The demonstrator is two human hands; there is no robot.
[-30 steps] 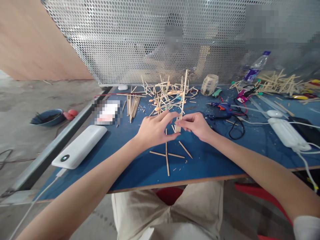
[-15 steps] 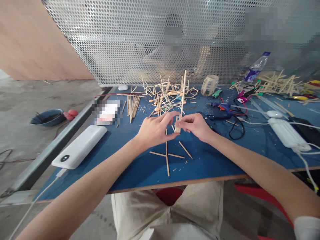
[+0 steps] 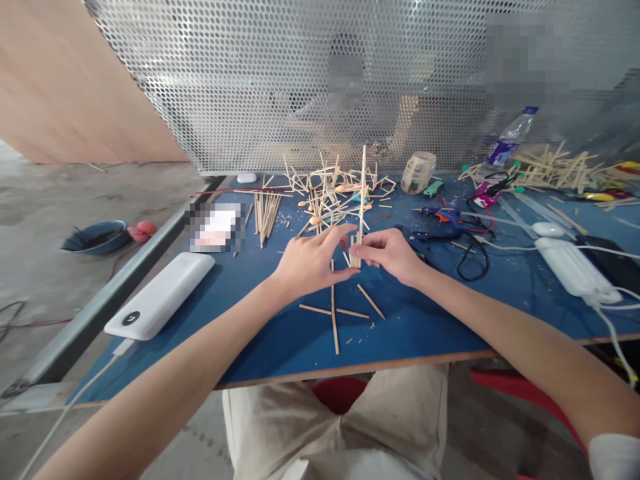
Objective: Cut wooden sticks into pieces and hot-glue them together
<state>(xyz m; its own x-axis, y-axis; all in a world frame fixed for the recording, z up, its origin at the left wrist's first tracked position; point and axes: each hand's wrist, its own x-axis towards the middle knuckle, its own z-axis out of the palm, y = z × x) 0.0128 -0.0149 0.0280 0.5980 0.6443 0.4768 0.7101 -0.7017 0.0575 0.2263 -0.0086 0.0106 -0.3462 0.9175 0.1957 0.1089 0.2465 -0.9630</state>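
Over the middle of the table, my left hand curves its thumb and index finger around the two ends of a small row of short wooden sticks. Beside it, my right hand is closed in a pinch on the same row and on a longer wooden stick, which points up and away. Its lower end is partly covered by my fingers. Below my hands, sticks form a cross on the tabletop, with one loose pointed stick to its right.
On the blue table, a pile of joined sticks lies behind my hands. A glue gun, clear jar and plastic bottle are right. At left lie a white power bank and a stick bundle. Perforated metal stands behind.
The long stick has tilted slightly left and stands straighter. Both hands keep nearly the same place and grip.
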